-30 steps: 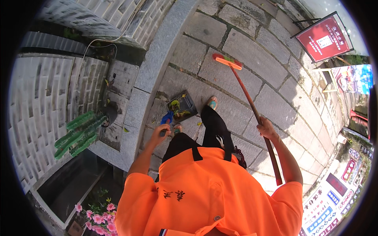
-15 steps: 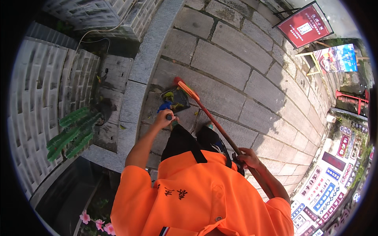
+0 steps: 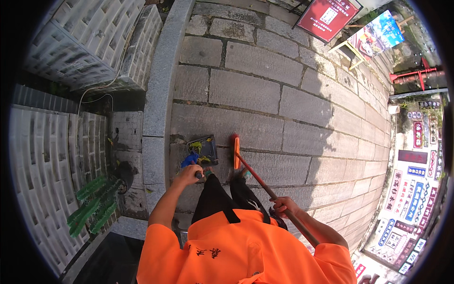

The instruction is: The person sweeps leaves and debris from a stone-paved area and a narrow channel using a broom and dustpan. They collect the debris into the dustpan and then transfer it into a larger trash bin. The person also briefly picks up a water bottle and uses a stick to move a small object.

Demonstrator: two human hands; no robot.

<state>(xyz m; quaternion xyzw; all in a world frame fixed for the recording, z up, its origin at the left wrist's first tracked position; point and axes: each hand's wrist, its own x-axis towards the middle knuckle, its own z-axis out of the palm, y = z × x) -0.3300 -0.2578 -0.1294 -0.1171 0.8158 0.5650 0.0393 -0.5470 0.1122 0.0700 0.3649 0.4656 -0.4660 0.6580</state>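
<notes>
My left hand (image 3: 188,174) is closed round the dark grip of a long-handled dustpan. The black dustpan (image 3: 213,155) rests on the paving ahead of my left foot, with yellow and green leaves (image 3: 206,147) in it and something blue (image 3: 190,160) at its near left side. My right hand (image 3: 285,207) is wrapped round the broom's long reddish-brown pole, which runs back under my right forearm. The broom (image 3: 237,152) has an orange head with red bristles; it is down at the paving, right of the dustpan and apart from it.
A stone kerb (image 3: 158,94) runs along the left, with a green cactus-like plant (image 3: 94,203) and pale brick walls (image 3: 52,175) beyond. A red sign board (image 3: 326,21) and a picture on an easel (image 3: 377,35) stand far right. Several wall plaques (image 3: 411,199) line the right side.
The broom head has swung away from the dustpan's far edge, to the right and nearer my feet. Both hands keep their grips. The whole view has shifted and turned slightly.
</notes>
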